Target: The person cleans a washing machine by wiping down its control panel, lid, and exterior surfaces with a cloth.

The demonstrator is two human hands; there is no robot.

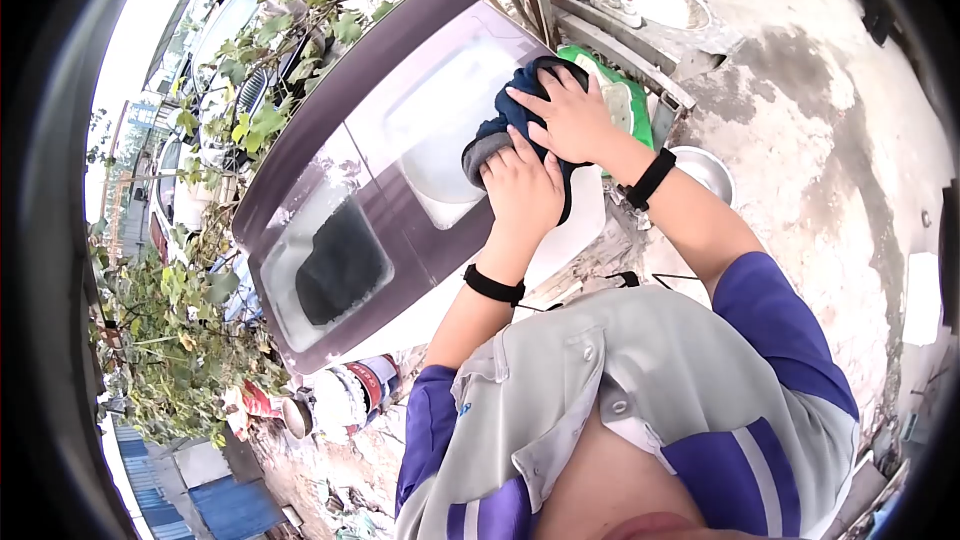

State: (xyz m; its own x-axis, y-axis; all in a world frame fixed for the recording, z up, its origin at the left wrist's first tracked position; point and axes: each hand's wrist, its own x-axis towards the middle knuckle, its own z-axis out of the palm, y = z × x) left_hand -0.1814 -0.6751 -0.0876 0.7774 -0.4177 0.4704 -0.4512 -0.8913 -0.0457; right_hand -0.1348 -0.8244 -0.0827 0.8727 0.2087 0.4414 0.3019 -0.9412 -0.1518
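Observation:
A dark blue garment with grey parts (490, 147) lies bunched at the right end of a purple-topped twin-tub washing machine (375, 185). My left hand (525, 185) grips its grey near edge, fingers curled over the fabric. On the upper right part of the same garment is my right hand (570, 120), its fingers bent into the cloth and the thumb toward the left hand. The garment's underside is hidden. Two see-through lids show in the machine's top, and something dark (340, 260) sits beneath the left one.
A green bag (625, 100) lies just beyond the garment, near a metal basin (705, 175) on the concrete ground. Leafy vines (265, 120) hang along the machine's far side. A white bucket with a red label (350, 395) stands by its near left corner.

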